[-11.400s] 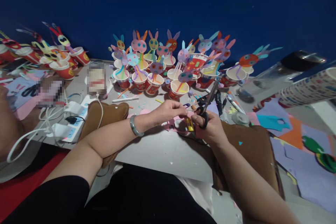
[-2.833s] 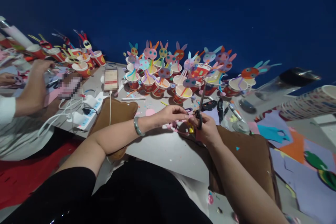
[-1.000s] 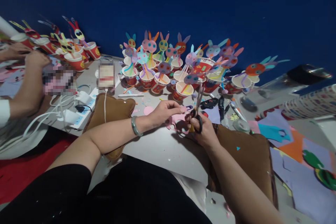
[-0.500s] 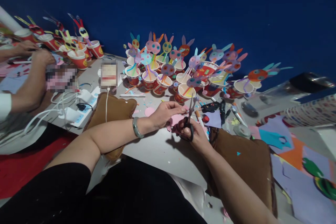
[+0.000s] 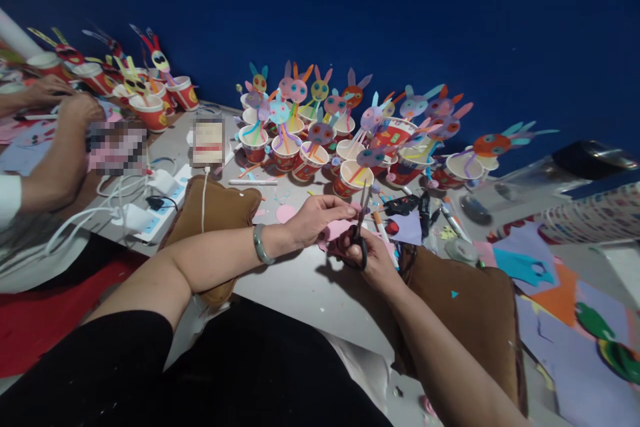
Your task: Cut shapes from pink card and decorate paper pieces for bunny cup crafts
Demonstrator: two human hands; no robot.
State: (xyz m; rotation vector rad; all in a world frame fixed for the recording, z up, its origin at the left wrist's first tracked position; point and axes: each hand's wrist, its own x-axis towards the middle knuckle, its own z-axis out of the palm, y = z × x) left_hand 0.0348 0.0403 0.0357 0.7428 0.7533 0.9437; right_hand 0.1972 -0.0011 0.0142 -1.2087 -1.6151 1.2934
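Note:
My left hand (image 5: 323, 217), with a bracelet (image 5: 263, 244) on its wrist, is closed in a pinch. A small bit of pink paper shows at its fingertips, partly hidden by the scissors. My right hand (image 5: 373, 255) is wrapped round the black handles of a pair of scissors (image 5: 363, 217). The blades point up and away, slightly parted, right beside the left fingertips. Under both hands lies a larger piece of pink paper (image 5: 334, 229), and a pink paper disc (image 5: 286, 213) is left of them. Several paper cups (image 5: 353, 180) with paper rabbit figures stand just beyond.
Brown cushions (image 5: 465, 320) lie under both forearms. At left are a power strip (image 5: 165, 207) with cables and a phone (image 5: 207, 141); farther left, a co-worker's hands (image 5: 83, 110). Coloured paper sheets (image 5: 555, 340), stacked cups (image 5: 590, 210) and a clear bottle (image 5: 540, 177) occupy the right.
The scissors and right hand have shifted very slightly, staying at the left fingertips. Both hands keep their grips; nothing else has visibly moved.

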